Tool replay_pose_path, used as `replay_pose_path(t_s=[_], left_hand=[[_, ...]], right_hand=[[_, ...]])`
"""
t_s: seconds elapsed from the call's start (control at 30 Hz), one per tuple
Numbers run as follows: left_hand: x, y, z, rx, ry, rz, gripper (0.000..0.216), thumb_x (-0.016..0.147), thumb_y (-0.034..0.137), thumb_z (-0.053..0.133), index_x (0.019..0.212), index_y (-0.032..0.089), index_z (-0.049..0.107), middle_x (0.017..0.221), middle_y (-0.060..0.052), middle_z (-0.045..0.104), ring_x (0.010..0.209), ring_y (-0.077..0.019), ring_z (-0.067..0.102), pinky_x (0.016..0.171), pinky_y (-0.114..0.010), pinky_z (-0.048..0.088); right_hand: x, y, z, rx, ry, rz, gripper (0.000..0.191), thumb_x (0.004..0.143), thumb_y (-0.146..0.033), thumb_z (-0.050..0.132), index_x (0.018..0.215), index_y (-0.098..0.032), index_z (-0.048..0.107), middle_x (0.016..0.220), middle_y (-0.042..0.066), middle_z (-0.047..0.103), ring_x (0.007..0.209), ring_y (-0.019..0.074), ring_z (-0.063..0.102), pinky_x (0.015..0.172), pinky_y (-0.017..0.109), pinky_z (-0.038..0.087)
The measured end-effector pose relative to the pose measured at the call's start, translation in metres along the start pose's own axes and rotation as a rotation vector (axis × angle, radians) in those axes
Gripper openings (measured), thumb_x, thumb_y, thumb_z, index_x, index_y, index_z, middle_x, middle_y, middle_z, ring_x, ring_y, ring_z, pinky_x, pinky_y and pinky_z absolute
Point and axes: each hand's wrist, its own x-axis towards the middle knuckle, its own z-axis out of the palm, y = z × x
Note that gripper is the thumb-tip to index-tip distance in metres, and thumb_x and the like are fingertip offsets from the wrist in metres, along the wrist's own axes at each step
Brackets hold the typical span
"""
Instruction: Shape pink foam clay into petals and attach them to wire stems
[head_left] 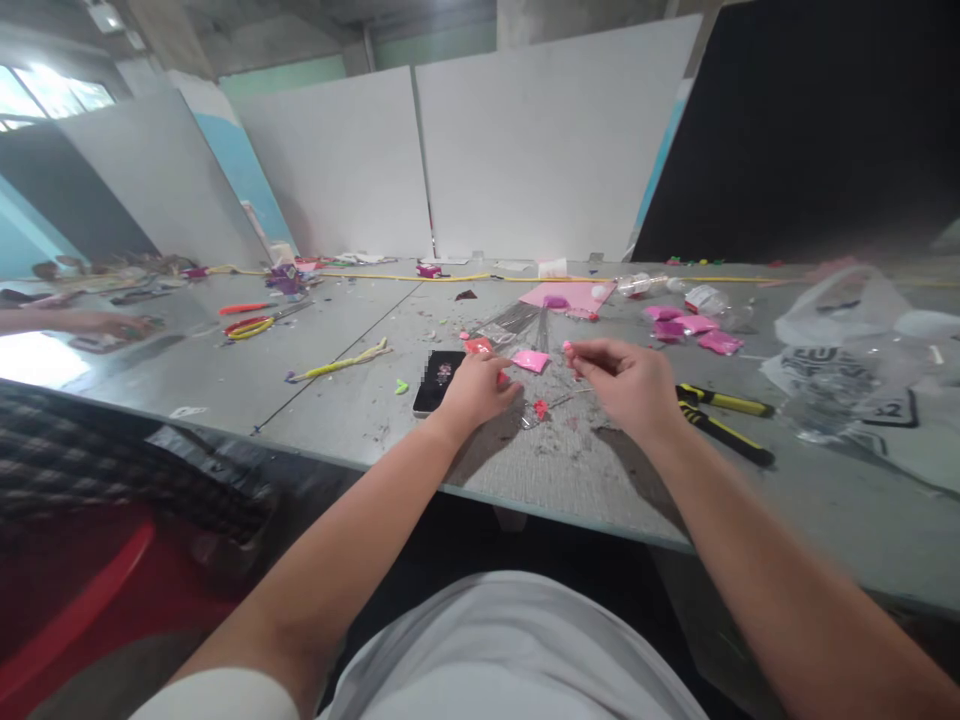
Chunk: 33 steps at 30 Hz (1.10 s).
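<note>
My left hand (482,388) is at the table beside the phone, its fingers curled over a small red packet (477,345). Red shows both beyond the fingertips and between finger and thumb. My right hand (634,388) pinches a small pink lump (568,349) that looks like soft clay, held just above the tabletop. Between the hands lie a pink packet (531,360) and a small red piece (541,409) by a thin wire and some clear plastic. A black phone (436,383) lies left of my left hand.
Yellow-black pliers (724,425) lie right of my right hand, near a white plastic bag (832,350). Several pink packets (694,325), thin wires (517,325) and a pink sheet (566,295) lie behind. At left are a yellow twisted strip (341,363), scissors (251,327) and another person's hand (124,326).
</note>
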Motion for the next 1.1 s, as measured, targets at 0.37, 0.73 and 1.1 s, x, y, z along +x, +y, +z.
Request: replay_pose_path(t_s=[0.37,0.73,1.1], left_hand=[[-0.002,0.024,-0.017,-0.814,-0.122,-0.241,0.027,0.088,0.041,0.072,0.091,0.014,0.073,0.074,-0.003,0.070,0.060,-0.0105,0.057,0.058,-0.026,0.045],[-0.004,0.032,-0.028,-1.246,-0.369,-0.224,0.034,0.084,0.046,0.081,0.086,0.013,0.074,0.071,-0.002,0.064,0.065,-0.0101,0.059,0.061,-0.026,0.047],[-0.003,0.021,-0.020,-1.267,-0.404,-0.346,0.031,0.075,0.041,0.090,0.087,0.014,0.080,0.069,0.000,0.059,0.061,-0.0069,0.048,0.059,-0.024,0.040]], right_hand=[[-0.011,-0.013,0.004,-0.191,-0.161,-0.198,0.026,0.100,-0.042,0.060,0.101,-0.021,0.075,0.086,0.008,0.078,0.066,0.0203,0.069,0.062,0.035,0.056],[-0.018,-0.015,0.013,-0.237,-0.251,-0.465,0.011,0.099,-0.029,0.065,0.091,-0.023,0.070,0.090,0.006,0.073,0.078,0.0206,0.068,0.069,0.034,0.055],[-0.020,-0.012,0.013,-0.320,-0.213,-0.578,0.019,0.100,-0.026,0.061,0.106,-0.027,0.079,0.102,0.008,0.075,0.092,0.0246,0.071,0.080,0.039,0.059]])
